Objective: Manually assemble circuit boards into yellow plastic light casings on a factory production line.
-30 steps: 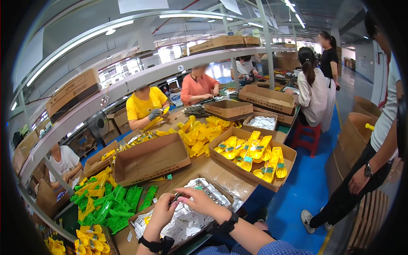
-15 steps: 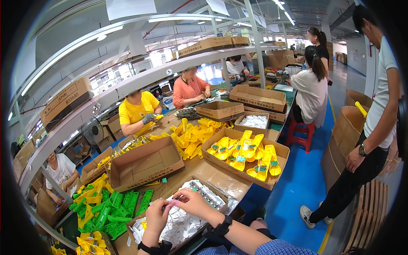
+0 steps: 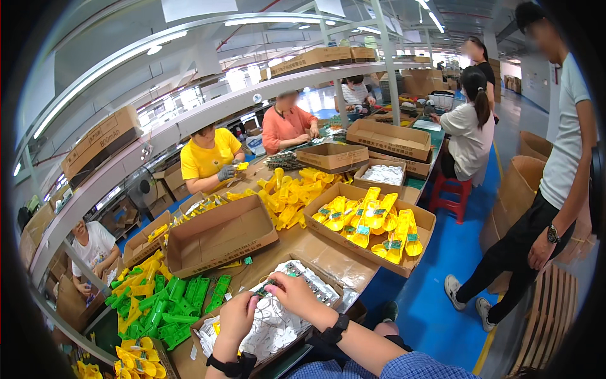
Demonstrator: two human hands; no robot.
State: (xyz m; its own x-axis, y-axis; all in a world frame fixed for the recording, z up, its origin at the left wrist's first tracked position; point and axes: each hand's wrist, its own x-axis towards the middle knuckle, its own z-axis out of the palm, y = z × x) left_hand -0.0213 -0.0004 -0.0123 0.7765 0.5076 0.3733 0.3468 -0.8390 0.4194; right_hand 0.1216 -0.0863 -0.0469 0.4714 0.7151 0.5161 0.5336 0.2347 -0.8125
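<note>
My left hand (image 3: 236, 316) and my right hand (image 3: 294, 295) meet above a cardboard box (image 3: 339, 302) of white plastic pieces (image 3: 271, 335). Between their fingertips is a small green circuit board (image 3: 262, 291), with the fingers of both hands closed on its ends. Thin wires hang beneath it over the white pieces. A panel of small circuit boards (image 3: 309, 280) lies in the far right part of this box. Just left of my hands, green plastic housings (image 3: 170, 309) are heaped on the table, with yellow ones among them.
Beyond my hands stands a shallow cardboard tray (image 3: 221, 237). Yellow housings (image 3: 297, 196) lie piled behind it. At right, another box (image 3: 404, 268) holds yellow parts with boards. Co-workers sit across the table; a person in a light shirt (image 3: 565, 139) stands at right.
My hands have lowered slightly and moved a little apart, so the circuit board between them shows more. The whole view has shifted slightly. The standing person at right has turned a little.
</note>
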